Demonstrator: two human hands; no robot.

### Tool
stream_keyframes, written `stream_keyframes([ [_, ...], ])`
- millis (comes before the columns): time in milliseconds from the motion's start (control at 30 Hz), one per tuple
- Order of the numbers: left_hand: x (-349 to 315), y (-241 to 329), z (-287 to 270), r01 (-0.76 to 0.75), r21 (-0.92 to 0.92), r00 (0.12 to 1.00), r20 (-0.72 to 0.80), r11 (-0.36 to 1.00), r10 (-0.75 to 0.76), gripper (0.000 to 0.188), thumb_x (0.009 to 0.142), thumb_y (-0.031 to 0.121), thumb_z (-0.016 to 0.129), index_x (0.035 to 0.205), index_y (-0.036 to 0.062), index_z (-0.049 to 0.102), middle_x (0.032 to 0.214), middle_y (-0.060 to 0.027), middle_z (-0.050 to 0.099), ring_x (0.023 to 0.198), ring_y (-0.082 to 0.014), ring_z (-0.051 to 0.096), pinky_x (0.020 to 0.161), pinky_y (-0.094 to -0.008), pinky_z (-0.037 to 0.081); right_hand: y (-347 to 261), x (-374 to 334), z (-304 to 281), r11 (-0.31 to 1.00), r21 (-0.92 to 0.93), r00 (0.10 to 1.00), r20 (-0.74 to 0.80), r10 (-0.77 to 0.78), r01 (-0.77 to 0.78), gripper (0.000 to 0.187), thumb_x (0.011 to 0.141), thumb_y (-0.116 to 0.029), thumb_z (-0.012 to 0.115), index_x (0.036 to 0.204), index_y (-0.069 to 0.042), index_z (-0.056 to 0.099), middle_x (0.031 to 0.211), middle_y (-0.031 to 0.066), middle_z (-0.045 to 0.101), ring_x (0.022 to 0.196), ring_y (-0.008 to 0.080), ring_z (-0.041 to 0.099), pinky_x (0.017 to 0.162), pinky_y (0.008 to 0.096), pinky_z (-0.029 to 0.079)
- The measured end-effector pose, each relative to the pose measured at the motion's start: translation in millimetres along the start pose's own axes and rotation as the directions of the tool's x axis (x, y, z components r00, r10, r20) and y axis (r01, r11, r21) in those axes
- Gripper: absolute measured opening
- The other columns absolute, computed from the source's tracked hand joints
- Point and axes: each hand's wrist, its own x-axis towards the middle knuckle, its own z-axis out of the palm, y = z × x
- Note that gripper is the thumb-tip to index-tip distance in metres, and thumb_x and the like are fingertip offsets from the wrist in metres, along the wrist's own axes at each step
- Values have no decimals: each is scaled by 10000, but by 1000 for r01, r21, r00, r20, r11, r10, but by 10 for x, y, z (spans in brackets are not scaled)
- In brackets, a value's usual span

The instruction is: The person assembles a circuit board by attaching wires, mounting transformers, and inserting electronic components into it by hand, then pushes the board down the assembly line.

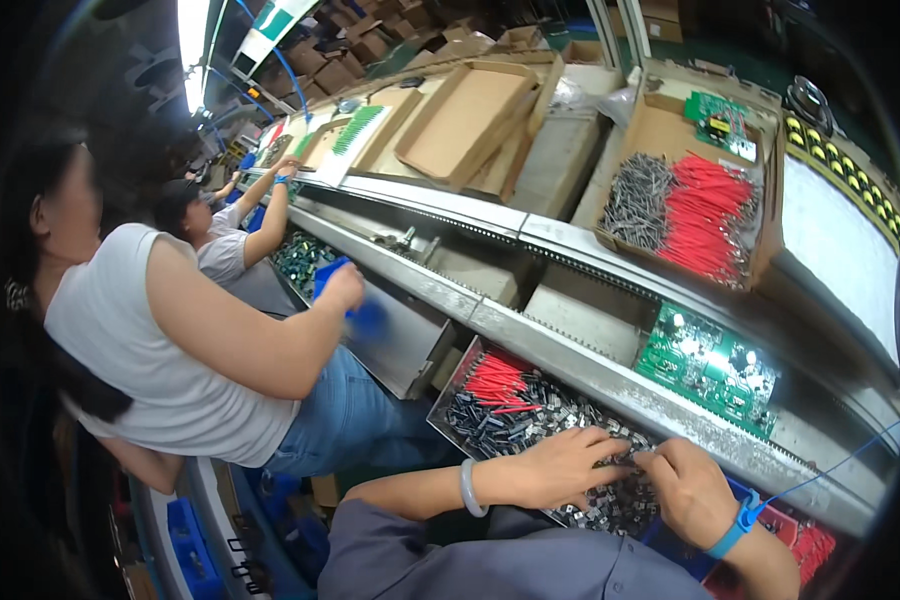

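Observation:
My left hand (562,468), with a pale bangle at its wrist, lies over a tray (447,432) of small electronic parts. Its fingers are slightly apart and bent over dark and silver components (625,505). Close beside it, my right hand (690,488) has its fingers curled together near the tray's right side; whatever is between the fingertips is hidden. A blue wrist strap (733,530) with a thin cord circles the right wrist. Red-sleeved parts (495,382) fill the tray's far left corner. Beyond the hands, a green circuit board (708,365) rests on the conveyor line.
A metal rail (580,362) runs between tray and conveyor. On the shelf above, a cardboard box (610,232) holds red-sleeved and bare metal-leaded parts (638,200). At left, a co-worker in a white top (160,310) holds a blue object. A red bin (812,550) sits at lower right.

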Motion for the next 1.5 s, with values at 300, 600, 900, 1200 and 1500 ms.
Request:
stream_keyframes([
  [300, 67, -129, 164, -60, -3, 992, -113, 998, 60, 171, 855, 171, 730, 987, 70, 690, 1063, -72, 588, 1005, -282, 569, 829, -391, 487, 43, -83, -17, 999, -44, 998, -62, -5, 2, 192, 771, -176, 844, 865, -93, 698, 797, 82, 621, 676, 285, 652, 586, 409, 542],
  [600, 0, -92, 167, 0, -306, 985, -163, 952, -53, 180, 896, 84, 710, 1055, 43, 636, 1016, -123, 615, 1015, -324, 601, 891, -416, 487, 12, -77, -6, 996, -85, 980, -198, -5, -12, 177, 748, -177, 877, 786, -91, 727, 683, 80, 636, 577, 294, 653, 518, 411, 516],
  [900, -200, -156, -110, 175, -945, 897, 269, -276, -351, 224, 1060, 100, 549, 1248, 1, 619, 1031, -94, 675, 918, -166, 679, 807, -303, 563, 23, -78, -73, 999, -37, 986, -166, 12, -18, 161, 764, -161, 870, 812, -85, 736, 720, 88, 667, 583, 287, 666, 524, 397, 528],
  [1200, -2407, -739, -1755, 415, -703, 360, -456, 578, -814, 199, 1068, 151, 596, 1203, 37, 686, 939, -12, 663, 867, -112, 642, 803, -271, 528, -2, -69, -287, 995, 94, 993, -106, 43, -33, 65, 865, -89, 770, 886, -62, 716, 806, 132, 665, 714, 343, 673, 642, 418, 532],
  [1500, -2869, -901, -1899, 521, -745, 503, -126, 417, -855, 410, 1071, 235, 602, 1413, 32, 501, 949, -61, 683, 867, -139, 655, 792, -279, 523, -59, -38, -256, 997, 67, 998, -50, 40, -37, 81, 912, -92, 736, 885, -43, 676, 841, 156, 662, 743, 369, 658, 664, 431, 526],
])
